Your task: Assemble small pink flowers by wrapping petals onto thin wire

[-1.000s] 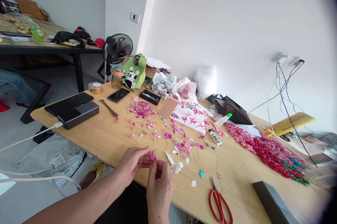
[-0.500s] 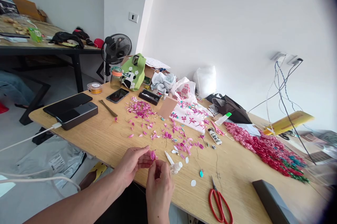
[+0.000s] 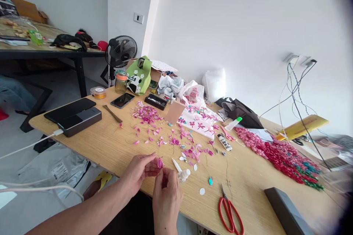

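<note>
At the front edge of the table, a small pink petal flower (image 3: 160, 163) is held up between my two hands. My left hand (image 3: 140, 171) is curled with thumb and fingertips at the flower's left side. Coming up from below, my right hand (image 3: 167, 192) pinches at the flower's base; its fingertips hide whatever thin part is between them. Just right of my right hand are a white nozzle (image 3: 177, 164) and a clear glue bottle (image 3: 184, 175). Loose pink petals (image 3: 194, 152) are strewn beyond my hands, with a bigger petal pile (image 3: 147, 113) farther back.
Red-handled scissors (image 3: 230, 214) lie at the front right, near a dark grey case (image 3: 286, 209). A power bank (image 3: 80, 121) with a white cable sits left. Strings of red and pink beads or petals (image 3: 273, 154) stretch along the right. A green panda bag (image 3: 139, 77) stands behind.
The view has shifted very slightly. Both hands stay around the pink flower in nearly the same pose, and nothing on the table has visibly moved.
</note>
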Demonstrator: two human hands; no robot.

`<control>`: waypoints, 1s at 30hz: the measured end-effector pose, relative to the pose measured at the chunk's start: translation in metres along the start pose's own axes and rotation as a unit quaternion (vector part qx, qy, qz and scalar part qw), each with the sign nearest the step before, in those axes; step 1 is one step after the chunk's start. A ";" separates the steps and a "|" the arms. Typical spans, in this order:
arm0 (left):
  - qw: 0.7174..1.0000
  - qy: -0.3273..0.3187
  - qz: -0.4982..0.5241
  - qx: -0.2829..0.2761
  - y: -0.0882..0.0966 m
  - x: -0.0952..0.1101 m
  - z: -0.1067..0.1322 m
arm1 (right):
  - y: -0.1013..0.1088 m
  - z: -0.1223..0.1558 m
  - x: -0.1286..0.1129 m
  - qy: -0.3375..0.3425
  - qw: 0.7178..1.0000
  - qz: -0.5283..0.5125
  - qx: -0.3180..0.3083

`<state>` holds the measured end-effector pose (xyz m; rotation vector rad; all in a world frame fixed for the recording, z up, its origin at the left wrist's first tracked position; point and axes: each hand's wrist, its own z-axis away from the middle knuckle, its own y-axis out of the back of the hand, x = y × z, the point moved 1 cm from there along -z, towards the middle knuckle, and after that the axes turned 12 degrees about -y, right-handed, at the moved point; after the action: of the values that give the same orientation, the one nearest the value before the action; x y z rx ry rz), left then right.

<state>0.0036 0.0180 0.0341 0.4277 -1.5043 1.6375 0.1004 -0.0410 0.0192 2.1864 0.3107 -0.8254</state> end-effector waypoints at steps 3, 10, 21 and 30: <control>1.000 0.000 -0.001 0.001 0.000 -0.001 0.000 | 0.000 0.001 0.000 0.001 1.000 0.001 0.002; 1.000 -0.005 -0.010 -0.005 0.000 0.000 0.001 | -0.001 0.000 0.000 -0.001 1.000 0.001 0.006; 1.000 0.005 -0.006 0.019 0.001 0.001 0.001 | -0.003 0.003 0.001 -0.002 1.000 0.004 0.000; 0.999 -0.014 -0.044 0.015 0.005 0.002 0.000 | -0.009 0.002 0.000 -0.010 1.000 -0.015 -0.007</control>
<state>-0.0008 0.0190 0.0323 0.5278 -1.4623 1.5925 0.0954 -0.0361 0.0136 2.1650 0.3390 -0.8579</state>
